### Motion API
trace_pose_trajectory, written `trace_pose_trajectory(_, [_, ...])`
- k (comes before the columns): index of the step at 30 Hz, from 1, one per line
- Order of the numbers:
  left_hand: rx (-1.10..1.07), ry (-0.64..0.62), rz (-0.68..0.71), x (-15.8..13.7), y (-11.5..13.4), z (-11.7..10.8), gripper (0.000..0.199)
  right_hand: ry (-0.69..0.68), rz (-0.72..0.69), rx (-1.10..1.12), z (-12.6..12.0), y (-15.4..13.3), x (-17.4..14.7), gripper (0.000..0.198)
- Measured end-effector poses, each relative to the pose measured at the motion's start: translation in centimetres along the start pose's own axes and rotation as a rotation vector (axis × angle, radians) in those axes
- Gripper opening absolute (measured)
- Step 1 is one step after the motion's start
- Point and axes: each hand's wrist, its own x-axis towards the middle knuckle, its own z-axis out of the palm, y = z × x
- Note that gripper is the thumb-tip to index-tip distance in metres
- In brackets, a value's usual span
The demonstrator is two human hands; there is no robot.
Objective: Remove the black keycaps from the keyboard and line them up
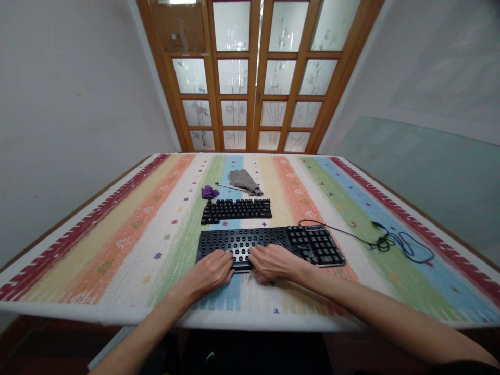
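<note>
A black keyboard (pixel 242 237) lies on the striped tablecloth in front of me. Its main section is stripped down to bare key switches, while the right-hand block keeps its keycaps. My left hand (pixel 214 268) is closed on the keyboard's front edge, fingers on top and thumb below. Over the lower middle of the keyboard, my right hand (pixel 269 263) is closed with its fingers bent down; thin light strands stick out around it, and what it holds is hidden. Behind the keyboard, loose black keycaps (pixel 236 210) stand in rows.
A purple cloth (pixel 210 192), a grey cloth (pixel 244 181) and a thin stick (pixel 231 186) lie beyond the keycaps. The keyboard's cable (pixel 406 245) is coiled at the right on the tablecloth (pixel 128 229). Wooden glazed doors (pixel 253 75) stand behind the table.
</note>
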Motion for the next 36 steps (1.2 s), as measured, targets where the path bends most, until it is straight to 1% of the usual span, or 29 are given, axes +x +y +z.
trace_pose_trajectory(5, [0.021,0.04,0.01,-0.2,0.0,0.3,0.014,0.001,-0.026,-0.019,0.0,0.1,0.3,0.017])
trace_pose_trajectory(10, [0.037,0.038,0.017,-0.3,0.0,0.5,0.016,0.009,-0.029,-0.024,0.3,0.1,0.4,0.018])
trace_pose_trajectory(17, [0.049,0.029,0.023,-0.2,0.1,0.4,0.016,-0.005,-0.056,-0.019,0.5,0.3,0.5,0.02])
trace_pose_trajectory(25, [0.09,0.076,0.02,0.0,0.0,0.0,0.017,-0.021,-0.094,0.003,0.7,0.9,0.6,0.023])
trace_pose_trajectory(31, [-0.032,0.017,-0.047,0.2,-0.4,-0.8,0.01,-0.003,-0.068,0.059,-0.2,1.3,0.1,0.021])
trace_pose_trajectory(36, [-0.162,-0.006,-0.108,0.6,-0.8,-1.8,0.009,0.034,-0.033,0.116,-0.3,1.5,-0.2,0.019])
